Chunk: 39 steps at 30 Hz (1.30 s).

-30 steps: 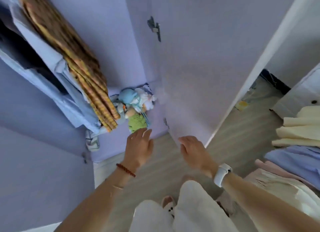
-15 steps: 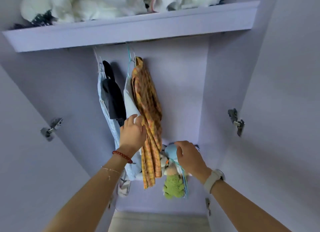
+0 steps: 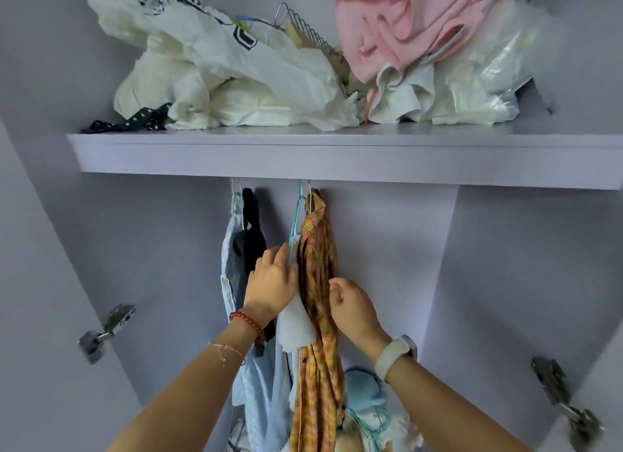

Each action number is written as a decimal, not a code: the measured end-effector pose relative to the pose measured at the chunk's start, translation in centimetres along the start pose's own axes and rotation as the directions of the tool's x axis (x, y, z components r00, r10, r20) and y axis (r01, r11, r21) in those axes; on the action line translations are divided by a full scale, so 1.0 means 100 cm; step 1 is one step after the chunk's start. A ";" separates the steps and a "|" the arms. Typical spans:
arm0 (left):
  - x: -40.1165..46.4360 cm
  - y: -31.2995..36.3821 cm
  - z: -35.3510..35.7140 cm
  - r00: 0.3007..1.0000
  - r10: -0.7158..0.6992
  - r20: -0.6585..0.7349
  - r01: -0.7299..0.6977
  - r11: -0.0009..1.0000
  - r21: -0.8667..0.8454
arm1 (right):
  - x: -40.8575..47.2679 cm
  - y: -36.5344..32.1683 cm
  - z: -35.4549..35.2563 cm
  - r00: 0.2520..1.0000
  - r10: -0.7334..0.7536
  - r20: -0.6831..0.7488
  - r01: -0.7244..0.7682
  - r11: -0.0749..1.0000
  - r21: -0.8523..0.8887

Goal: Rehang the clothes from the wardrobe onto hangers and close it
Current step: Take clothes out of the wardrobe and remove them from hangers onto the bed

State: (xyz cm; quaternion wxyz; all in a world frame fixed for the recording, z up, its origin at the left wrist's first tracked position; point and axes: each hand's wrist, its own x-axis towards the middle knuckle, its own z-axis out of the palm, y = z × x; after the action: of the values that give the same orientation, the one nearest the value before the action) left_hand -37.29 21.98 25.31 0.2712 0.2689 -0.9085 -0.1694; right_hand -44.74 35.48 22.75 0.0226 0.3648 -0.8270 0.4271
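Both hands reach up into an open lilac wardrobe, seen from the head camera looking upward. Left hand (image 3: 271, 284), with a red bead bracelet at the wrist, lies with fingers fairly straight against a white garment (image 3: 295, 320) on a teal hanger (image 3: 294, 222), pressing it aside. Right hand (image 3: 352, 308), with a pale watch on its wrist, has its fingers curled at the edge of an orange checked shirt (image 3: 318, 316); whether it actually pinches the cloth I cannot tell. That shirt hangs from the rail under the shelf (image 3: 337, 156), touching the white garment. Further left hang a black top (image 3: 247, 246) and a pale blue garment (image 3: 231, 266). On the shelf above lies a heap of crumpled white clothes (image 3: 242, 80) and a pink garment (image 3: 401, 26), not on hangers, with a wire hanger (image 3: 305, 26) poking out. Metal door hinges (image 3: 108, 327) show on the side walls

To do this step well, it seems best to part the hung clothes gently, hold the checked shirt near its collar, and lift the hook straight off the rail so nothing slides off its hanger
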 end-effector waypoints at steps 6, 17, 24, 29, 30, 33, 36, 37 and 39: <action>0.014 -0.025 0.009 0.996 0.074 -0.051 -0.081 0.984 -0.161 | 0.066 -0.029 0.028 0.994 0.113 -0.005 -0.113 0.993 0.016; 0.043 -0.064 0.006 0.984 0.175 0.014 -0.164 0.946 -0.280 | 0.099 -0.025 0.038 0.956 0.224 -0.188 -0.270 0.925 -0.268; 0.033 -0.054 0.009 0.967 0.241 -0.078 -0.250 0.956 -0.153 | 0.061 -0.010 0.012 0.868 0.182 -0.462 -0.314 0.922 -0.226; 0.016 -0.024 0.014 0.828 0.492 -0.269 -0.547 0.814 -0.193 | -0.026 0.008 -0.010 0.897 0.200 -0.395 -0.339 0.883 -0.324; 0.011 -0.016 0.017 0.805 0.535 -0.256 -0.591 0.763 -0.263 | -0.045 0.011 -0.017 0.906 0.224 -0.359 -0.354 0.866 -0.354; -0.007 0.011 0.036 0.809 0.579 -0.100 -0.559 0.704 -0.439 | -0.110 0.012 -0.044 0.933 0.253 -0.257 -0.352 0.795 -0.494; -0.028 0.038 0.060 0.747 0.643 0.168 -0.519 0.723 -0.457 | -0.181 0.003 -0.069 0.942 0.265 -0.205 -0.334 0.707 -0.624; -0.037 0.047 0.069 0.678 0.697 0.233 -0.564 0.697 -0.443 | -0.203 -0.001 -0.078 0.938 0.276 -0.209 -0.345 0.694 -0.632; -0.057 0.065 0.081 0.503 0.813 0.293 -0.640 0.578 -0.506 | -0.247 -0.010 -0.095 0.924 0.293 -0.246 -0.381 0.663 -0.644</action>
State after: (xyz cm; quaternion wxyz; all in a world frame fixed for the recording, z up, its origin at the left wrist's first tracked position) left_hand -40.56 31.84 19.50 0.1149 -0.2487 -0.9285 -0.2506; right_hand -28.63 56.40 20.87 0.1249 0.1446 -0.9752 0.1121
